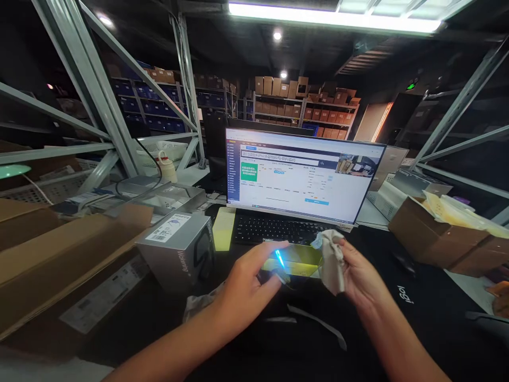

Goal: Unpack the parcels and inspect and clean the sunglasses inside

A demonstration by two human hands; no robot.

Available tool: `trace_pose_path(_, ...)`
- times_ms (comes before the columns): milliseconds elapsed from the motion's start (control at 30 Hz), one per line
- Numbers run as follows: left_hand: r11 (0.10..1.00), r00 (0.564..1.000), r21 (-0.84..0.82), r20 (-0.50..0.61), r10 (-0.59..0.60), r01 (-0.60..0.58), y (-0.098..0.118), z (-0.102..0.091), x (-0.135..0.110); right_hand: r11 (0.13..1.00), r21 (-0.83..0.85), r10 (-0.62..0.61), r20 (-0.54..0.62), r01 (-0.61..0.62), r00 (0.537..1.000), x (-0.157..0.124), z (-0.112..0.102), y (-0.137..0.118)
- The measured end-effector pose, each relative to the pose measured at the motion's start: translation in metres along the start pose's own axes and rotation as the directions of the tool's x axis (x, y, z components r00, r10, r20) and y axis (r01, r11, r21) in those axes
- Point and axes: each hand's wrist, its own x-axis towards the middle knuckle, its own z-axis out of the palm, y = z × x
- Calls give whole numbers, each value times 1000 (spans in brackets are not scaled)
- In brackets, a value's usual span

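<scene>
My left hand (251,281) is closed, pinching the left end of a see-through, yellow-tinted lens-like piece (300,257) between thumb and fingers. A bright blue-white streak of reflected light crosses it. My right hand (360,270) grips a crumpled light grey cloth (333,262), which hangs against the right end of the lens-like piece. A small pale blue bit shows at the cloth's top left. Below the hands, thin pale strips (318,324) show against the black mat. A grey printed box (178,254) with a white label stands left of my left hand.
Behind my hands are a black keyboard (270,229) and a lit monitor (294,178). A yellow paper pad (224,229) lies left of the keyboard. Open cardboard boxes stand left (71,249) and right (441,233). A black mouse (403,263) rests on the desk mat (429,318).
</scene>
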Motion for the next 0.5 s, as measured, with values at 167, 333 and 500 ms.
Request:
trace_pose_path(167,992,996,-82,14,-91,92,-3,8,-3,984,129,70,345,-121,936,-40,20,20)
trace_pose_path(333,973,992,-197,45,-114,121,-3,16,-9,999,-33,-10,563,34,826,-63,21,28)
trace_pose_path(500,964,991,-241,99,-87,109,1,19,-15,934,-131,-210,551,333,808,-60,14,43)
